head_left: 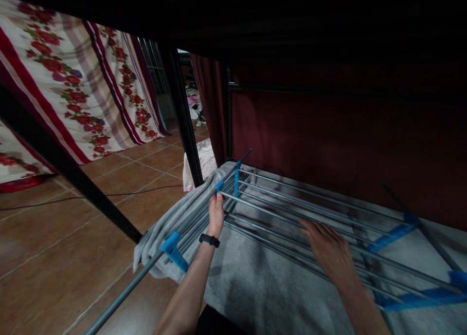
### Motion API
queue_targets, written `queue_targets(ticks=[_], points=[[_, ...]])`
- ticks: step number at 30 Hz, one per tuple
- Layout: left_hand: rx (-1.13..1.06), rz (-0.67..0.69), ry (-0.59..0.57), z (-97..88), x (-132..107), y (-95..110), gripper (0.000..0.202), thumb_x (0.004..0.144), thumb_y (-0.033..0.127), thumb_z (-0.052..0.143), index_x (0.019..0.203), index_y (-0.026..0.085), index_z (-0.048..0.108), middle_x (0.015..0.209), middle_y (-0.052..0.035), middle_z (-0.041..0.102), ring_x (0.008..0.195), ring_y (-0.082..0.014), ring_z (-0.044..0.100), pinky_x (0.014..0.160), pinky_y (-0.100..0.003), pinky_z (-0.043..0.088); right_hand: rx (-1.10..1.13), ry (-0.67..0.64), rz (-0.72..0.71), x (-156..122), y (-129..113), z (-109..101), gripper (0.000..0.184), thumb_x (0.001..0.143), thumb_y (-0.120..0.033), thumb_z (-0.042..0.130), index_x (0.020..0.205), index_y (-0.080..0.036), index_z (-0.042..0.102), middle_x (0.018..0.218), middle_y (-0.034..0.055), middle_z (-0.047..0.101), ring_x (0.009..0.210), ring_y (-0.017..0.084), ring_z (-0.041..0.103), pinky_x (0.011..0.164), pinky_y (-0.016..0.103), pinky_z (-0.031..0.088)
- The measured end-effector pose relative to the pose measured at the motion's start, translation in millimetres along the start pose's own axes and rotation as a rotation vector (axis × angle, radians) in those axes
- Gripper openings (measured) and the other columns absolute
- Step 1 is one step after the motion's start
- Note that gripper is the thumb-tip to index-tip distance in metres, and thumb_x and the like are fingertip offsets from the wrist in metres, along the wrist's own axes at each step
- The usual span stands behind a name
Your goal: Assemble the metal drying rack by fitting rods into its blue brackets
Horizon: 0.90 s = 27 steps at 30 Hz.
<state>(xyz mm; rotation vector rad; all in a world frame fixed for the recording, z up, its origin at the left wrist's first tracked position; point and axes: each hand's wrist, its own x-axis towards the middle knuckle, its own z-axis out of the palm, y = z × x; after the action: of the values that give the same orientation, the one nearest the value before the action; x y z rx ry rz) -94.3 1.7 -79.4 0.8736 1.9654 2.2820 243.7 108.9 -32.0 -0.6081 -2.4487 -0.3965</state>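
A rack of grey metal tubes (270, 212) with blue plastic joints lies across a grey blanket (251, 276). My left hand (216, 215), with a black band on its wrist, is closed at a blue joint (219, 186) on the rack's long side tube. Its fingertips are partly hidden there. My right hand (328, 250) hovers over or rests on the parallel tubes, fingers stretched out and holding nothing; contact is unclear. Nearer to me, a blue bracket (175, 251) hangs off the side tube. More blue brackets (423, 298) lie at the right end, in shadow.
Dark metal posts (184, 116) and a dark overhead frame surround the blanket. A maroon curtain (328, 150) hangs behind. To the left are a tiled floor (109, 218), a black cable (124, 194) and a floral cloth (83, 91). A striped cloth (200, 164) lies beyond the post.
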Motion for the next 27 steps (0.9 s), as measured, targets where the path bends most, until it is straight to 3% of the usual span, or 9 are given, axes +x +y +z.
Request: queue_targets(ticks=[3, 8, 13, 16, 18, 20, 23, 27], points=[[-0.004, -0.005, 0.021, 0.6, 0.4, -2.6, 0.067, 0.090, 0.076, 0.047, 0.109, 0.015, 0.067, 0.097, -0.0088, 0.068, 0.090, -0.0237, 0.063, 0.092, -0.041, 0.052, -0.008, 0.002, 0.003, 0.5, -1.5, -1.1, 0.021, 0.105, -0.024, 0.049, 0.119, -0.021, 0.065, 0.101, 0.0049, 0.075, 0.086, 0.019, 0.068, 0.080, 0.034, 0.043], [-0.026, -0.010, 0.023, 1.4, -0.1, -5.8, 0.065, 0.091, 0.076, 0.047, 0.106, 0.016, 0.068, 0.092, -0.0071, 0.066, 0.085, -0.0221, 0.061, 0.086, -0.038, 0.053, -0.010, -0.003, 0.027, 1.9, -4.5, -3.1, 0.023, 0.107, -0.025, 0.046, 0.120, -0.021, 0.065, 0.101, 0.0046, 0.075, 0.085, 0.019, 0.068, 0.082, 0.034, 0.042], [0.013, -0.019, 0.012, 0.7, 2.8, -3.7, 0.067, 0.092, 0.074, 0.047, 0.115, 0.014, 0.067, 0.105, -0.0116, 0.069, 0.103, -0.0275, 0.064, 0.103, -0.045, 0.049, 0.012, 0.002, 0.058, 5.3, -5.3, -6.0, 0.022, 0.106, -0.025, 0.048, 0.119, -0.021, 0.065, 0.101, 0.0042, 0.075, 0.088, 0.020, 0.067, 0.086, 0.035, 0.043], [0.013, 0.030, 0.002, -2.5, 0.2, -3.8, 0.065, 0.094, 0.069, 0.046, 0.126, 0.015, 0.065, 0.129, -0.0147, 0.066, 0.129, -0.0292, 0.056, 0.120, -0.044, 0.036, 0.012, 0.035, 0.054, -0.7, -14.5, -5.9, 0.026, 0.105, -0.024, 0.048, 0.127, -0.020, 0.063, 0.119, 0.0076, 0.073, 0.108, 0.023, 0.065, 0.098, 0.039, 0.041], [-0.020, 0.057, 0.033, -8.0, -7.1, -9.4, 0.062, 0.098, 0.063, 0.044, 0.134, 0.017, 0.061, 0.144, -0.0140, 0.059, 0.141, -0.0274, 0.048, 0.125, -0.041, 0.029, 0.017, 0.080, 0.052, -11.5, -27.6, -1.9, 0.031, 0.105, -0.021, 0.046, 0.133, -0.020, 0.061, 0.132, 0.0091, 0.068, 0.121, 0.025, 0.060, 0.105, 0.041, 0.039], [-0.013, 0.058, 0.074, -16.1, -18.1, -20.9, 0.055, 0.100, 0.054, 0.045, 0.139, 0.018, 0.059, 0.145, -0.0138, 0.058, 0.140, -0.0275, 0.050, 0.124, -0.043, 0.032, 0.045, 0.078, 0.042, -24.7, -43.6, 6.1, 0.035, 0.105, -0.017, 0.042, 0.135, -0.021, 0.060, 0.136, 0.0091, 0.066, 0.125, 0.024, 0.058, 0.108, 0.041, 0.039], [0.068, 0.055, 0.055, -27.3, -34.2, -44.0, 0.051, 0.093, 0.035, 0.053, 0.142, 0.019, 0.057, 0.144, -0.0141, 0.059, 0.133, -0.0294, 0.056, 0.120, -0.046, 0.038, 0.069, -0.026, 0.040, -37.4, -62.7, 22.9, 0.039, 0.103, -0.013, 0.040, 0.137, -0.019, 0.059, 0.136, 0.0098, 0.066, 0.124, 0.023, 0.059, 0.109, 0.041, 0.040], [0.142, 0.047, -0.024, -27.7, -37.4, -65.5, 0.064, 0.077, 0.017, 0.059, 0.141, 0.018, 0.057, 0.148, -0.0153, 0.056, 0.140, -0.0319, 0.050, 0.123, -0.049, 0.033, 0.034, -0.177, 0.091, -29.6, -66.8, 42.3, 0.041, 0.102, -0.012, 0.042, 0.138, -0.019, 0.059, 0.132, 0.0106, 0.068, 0.118, 0.023, 0.062, 0.106, 0.041, 0.043]])
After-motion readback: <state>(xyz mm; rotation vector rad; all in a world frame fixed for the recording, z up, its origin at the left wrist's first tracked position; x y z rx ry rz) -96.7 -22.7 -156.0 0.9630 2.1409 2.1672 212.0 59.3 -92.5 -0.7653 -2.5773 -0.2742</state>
